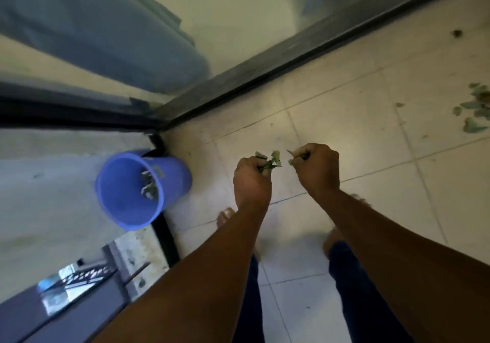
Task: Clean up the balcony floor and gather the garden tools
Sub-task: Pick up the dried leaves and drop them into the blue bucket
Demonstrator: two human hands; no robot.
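Observation:
My left hand [252,181] is shut on a bunch of green leaves [269,160] that stick out past the fingers. My right hand [318,167] is closed on a few more leaf bits [291,157] at its thumb side. Both hands hover above the pale tiled balcony floor [358,136], close together. A blue plastic bucket [124,210] stands to the left of my left hand in the corner, with some leaves [149,187] inside it. More loose leaves [474,109] lie on the tiles at the far right.
A dark sliding-door track [265,69] runs diagonally behind the hands, with glass and a blue curtain [100,32] beyond. My bare feet [225,215] stand on the tiles below the hands. A small dark speck of debris [456,33] lies at the upper right.

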